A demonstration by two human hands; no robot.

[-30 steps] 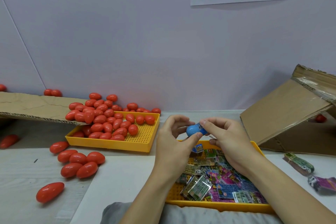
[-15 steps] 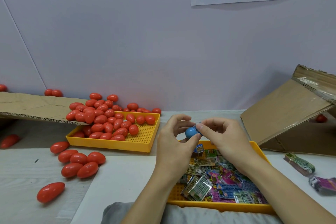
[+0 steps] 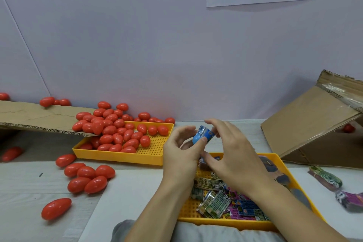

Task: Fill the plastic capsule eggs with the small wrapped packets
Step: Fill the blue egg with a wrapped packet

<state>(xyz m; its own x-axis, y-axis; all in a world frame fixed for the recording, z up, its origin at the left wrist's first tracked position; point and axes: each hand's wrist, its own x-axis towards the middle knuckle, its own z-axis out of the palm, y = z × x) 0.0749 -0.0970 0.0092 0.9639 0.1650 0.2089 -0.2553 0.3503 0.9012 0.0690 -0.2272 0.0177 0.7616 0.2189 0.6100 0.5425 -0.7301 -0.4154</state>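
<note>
Blue capsule egg (image 3: 198, 138), packet (image 3: 205, 134) protruding, pinched by left hand (image 3: 181, 155); right hand (image 3: 233, 155) released beside it.

Pale surface (image 3: 23, 192) bearing a yellow tray of red eggs (image 3: 125, 158) left of the hands (image 3: 206, 155); loose red eggs (image 3: 88, 177) farther left; a yellow tray of packets (image 3: 282, 165) beneath them; two stray packets (image 3: 325, 177) and a tilted cardboard box (image 3: 306, 123) to the right.

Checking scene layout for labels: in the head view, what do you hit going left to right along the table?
Cardboard flap → tray of red eggs → left hand holding the blue egg half → right hand → cardboard box
</note>
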